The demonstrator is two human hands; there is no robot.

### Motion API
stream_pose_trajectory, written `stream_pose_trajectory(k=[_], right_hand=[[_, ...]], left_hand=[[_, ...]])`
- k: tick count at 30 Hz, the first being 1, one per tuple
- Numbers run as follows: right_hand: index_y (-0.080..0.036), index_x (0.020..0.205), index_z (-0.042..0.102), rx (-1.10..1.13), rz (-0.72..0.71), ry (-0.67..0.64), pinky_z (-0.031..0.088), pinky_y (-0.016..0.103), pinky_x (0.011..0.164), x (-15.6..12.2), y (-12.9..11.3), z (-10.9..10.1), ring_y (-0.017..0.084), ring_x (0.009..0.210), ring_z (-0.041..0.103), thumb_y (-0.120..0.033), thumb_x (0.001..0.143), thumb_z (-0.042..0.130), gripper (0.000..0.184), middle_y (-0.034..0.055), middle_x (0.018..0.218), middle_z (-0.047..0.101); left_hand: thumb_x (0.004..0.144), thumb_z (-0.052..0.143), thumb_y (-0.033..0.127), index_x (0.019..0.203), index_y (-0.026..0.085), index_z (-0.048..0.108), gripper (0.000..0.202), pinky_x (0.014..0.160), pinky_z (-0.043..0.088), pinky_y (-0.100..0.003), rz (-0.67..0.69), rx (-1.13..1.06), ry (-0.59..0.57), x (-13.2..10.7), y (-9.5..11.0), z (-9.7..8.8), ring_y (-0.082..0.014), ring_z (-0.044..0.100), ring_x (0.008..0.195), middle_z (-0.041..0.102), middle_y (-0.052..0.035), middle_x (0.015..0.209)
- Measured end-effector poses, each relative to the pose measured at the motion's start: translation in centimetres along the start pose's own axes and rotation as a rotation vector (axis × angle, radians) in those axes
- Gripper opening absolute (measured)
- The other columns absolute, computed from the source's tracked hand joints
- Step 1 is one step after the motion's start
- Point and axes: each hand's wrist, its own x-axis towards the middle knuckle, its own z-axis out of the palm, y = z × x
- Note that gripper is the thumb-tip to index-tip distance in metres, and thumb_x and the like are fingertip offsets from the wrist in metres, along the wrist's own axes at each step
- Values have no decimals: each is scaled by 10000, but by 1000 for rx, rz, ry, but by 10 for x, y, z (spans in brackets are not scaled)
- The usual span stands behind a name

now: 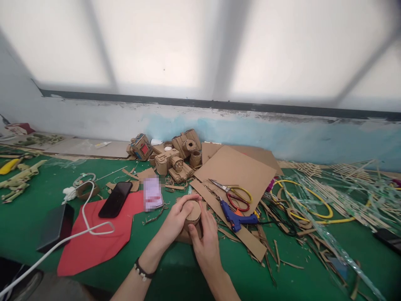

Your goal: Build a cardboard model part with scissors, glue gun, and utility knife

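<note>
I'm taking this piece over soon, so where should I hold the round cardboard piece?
Grip the round cardboard piece by its curved wall, probably best from left and right together: it is drum-shaped, its flat top faces up, and the left hand and right hand cup it from opposite sides.

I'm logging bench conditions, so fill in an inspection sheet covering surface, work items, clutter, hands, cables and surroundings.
Surface: green table, littered.
Work items: round cardboard piece between both hands; scissors and blue glue gun to its right.
Clutter: cardboard scraps; dark phone on red sheet.
Hands: left hand and right hand both around the cardboard piece.
Cables: white cable crosses the red sheet; yellow cord looped at right.
Surroundings: patchily painted wall behind, pale panes above.
</note>
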Motion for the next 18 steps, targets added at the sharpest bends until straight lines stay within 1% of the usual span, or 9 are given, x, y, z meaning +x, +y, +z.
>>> stream_pose_trajectory(k=[3, 6, 10, 12, 14, 16, 18], right_hand=[[-225, 1686, 496, -9, -15, 17, 500, 608, 1211, 0, -1, 3, 382, 1451, 635, -507, 1111, 581, 645, 163, 1629, 610], [-227, 1670, 521, -8, -10, 20, 504, 610, 1208, -1, 0, 4, 381, 1445, 638, -515, 1108, 583, 635, 157, 1617, 624], [-249, 1657, 542, -27, 38, 26, 542, 590, 1176, -4, 4, 3, 390, 1466, 617, -525, 1092, 609, 632, 135, 1609, 636], [-256, 1664, 532, -34, 50, 22, 556, 580, 1162, -6, 5, 3, 390, 1473, 610, -518, 1091, 614, 636, 134, 1614, 631], [-255, 1672, 518, -31, 49, 12, 552, 583, 1169, -6, 7, 3, 387, 1483, 601, -509, 1098, 603, 632, 139, 1615, 629], [-255, 1673, 513, -25, 43, 10, 554, 588, 1166, -6, 7, 3, 385, 1485, 598, -504, 1104, 594, 627, 142, 1605, 639], [-263, 1670, 515, -21, 40, 10, 561, 592, 1158, -6, 6, 3, 384, 1483, 600, -500, 1107, 589, 615, 138, 1597, 646]], left_hand=[[990, 683, 510, 1303, 234, 773, 427, 1245, 463, -494, -5, 16, -54, -1, 2, -1, -332, 657, 1394, 764, -104, 1428], [991, 679, 516, 1308, 237, 770, 432, 1257, 446, -501, -26, 13, -75, -1, 2, -3, -335, 644, 1405, 748, -106, 1451], [995, 657, 475, 1316, 236, 765, 414, 1249, 450, -503, -60, -24, -91, -1, 0, -7, -336, 645, 1399, 740, -106, 1459], [991, 648, 450, 1296, 230, 765, 394, 1230, 468, -496, -49, -30, -79, -1, 1, -6, -334, 654, 1383, 749, -112, 1435], [966, 679, 448, 1288, 216, 750, 403, 1220, 474, -498, -6, 7, -52, 0, 2, -5, -340, 661, 1366, 759, -128, 1400], [919, 742, 441, 1292, 208, 730, 440, 1229, 455, -510, 30, 97, -36, 0, 5, -2, -351, 656, 1361, 752, -141, 1385], [871, 787, 408, 1279, 206, 728, 459, 1241, 431, -524, 30, 191, -29, 0, 9, 1, -359, 645, 1360, 740, -143, 1378]])
